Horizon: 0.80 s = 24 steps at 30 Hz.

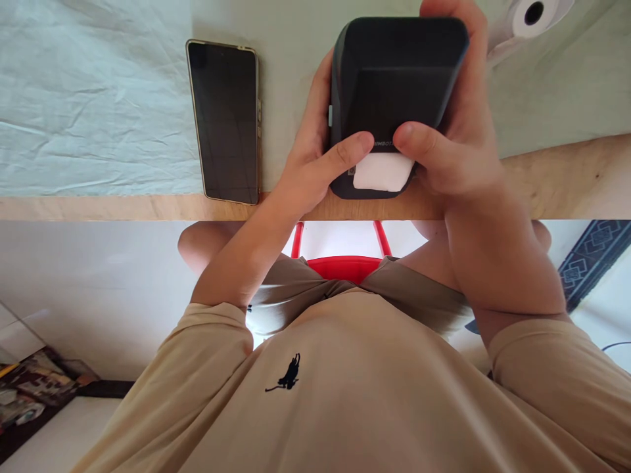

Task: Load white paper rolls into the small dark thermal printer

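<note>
A black label printer (394, 85) with lettering on its face is held above the near edge of the table. A white paper label (383, 172) lies against its near end, just below the lettering. My left hand (323, 148) wraps the printer's left side, its thumb on the front face beside the label. On the other side my right hand (461, 138) grips the printer, with the thumb bent onto the face by the lettering and the fingers round the far edge. The fingers beneath the printer are mostly hidden.
A phone (225, 121) with a dark screen lies left of the printer, its lower end on the bare wooden edge (98, 207). A white paper roll (535, 16) lies at the upper right. A pale green cloth (98, 98) covers the table; a red chair (345, 267) shows below.
</note>
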Each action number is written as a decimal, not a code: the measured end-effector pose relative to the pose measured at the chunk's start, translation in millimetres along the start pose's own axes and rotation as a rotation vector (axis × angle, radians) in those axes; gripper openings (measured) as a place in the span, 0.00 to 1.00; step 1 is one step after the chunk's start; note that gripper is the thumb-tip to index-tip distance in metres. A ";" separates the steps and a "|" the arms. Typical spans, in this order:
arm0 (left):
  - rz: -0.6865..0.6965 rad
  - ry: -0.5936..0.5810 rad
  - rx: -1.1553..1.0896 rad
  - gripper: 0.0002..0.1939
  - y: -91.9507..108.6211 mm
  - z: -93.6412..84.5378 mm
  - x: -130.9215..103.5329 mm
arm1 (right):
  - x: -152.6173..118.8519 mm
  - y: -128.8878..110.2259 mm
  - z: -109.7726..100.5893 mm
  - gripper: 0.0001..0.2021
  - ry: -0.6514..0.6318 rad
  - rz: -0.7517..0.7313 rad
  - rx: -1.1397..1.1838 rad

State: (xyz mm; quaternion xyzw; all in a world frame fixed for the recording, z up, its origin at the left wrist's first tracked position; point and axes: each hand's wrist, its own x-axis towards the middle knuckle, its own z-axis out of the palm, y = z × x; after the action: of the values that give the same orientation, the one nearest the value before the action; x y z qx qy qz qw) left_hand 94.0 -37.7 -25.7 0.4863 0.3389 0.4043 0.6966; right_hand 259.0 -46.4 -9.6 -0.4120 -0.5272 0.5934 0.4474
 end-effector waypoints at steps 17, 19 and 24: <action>0.076 0.571 1.205 0.54 -5.8 -123.3 17.8 | 3.7 10.8 -1.4 0.32 0.120 -0.098 0.141; 0.077 0.592 1.211 0.55 -7.5 -117.3 18.2 | 4.3 11.5 -1.8 0.31 0.115 -0.108 0.139; 0.163 0.569 1.048 0.54 1.3 -115.1 17.8 | 4.8 13.4 -0.2 0.33 0.105 -0.141 0.155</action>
State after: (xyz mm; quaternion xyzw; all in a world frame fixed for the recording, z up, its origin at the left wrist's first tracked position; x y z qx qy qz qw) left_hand 2.0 24.8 -60.1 0.6620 0.6279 0.3497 0.2126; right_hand 256.6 -42.3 -23.0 -0.3686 -0.4831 0.5772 0.5455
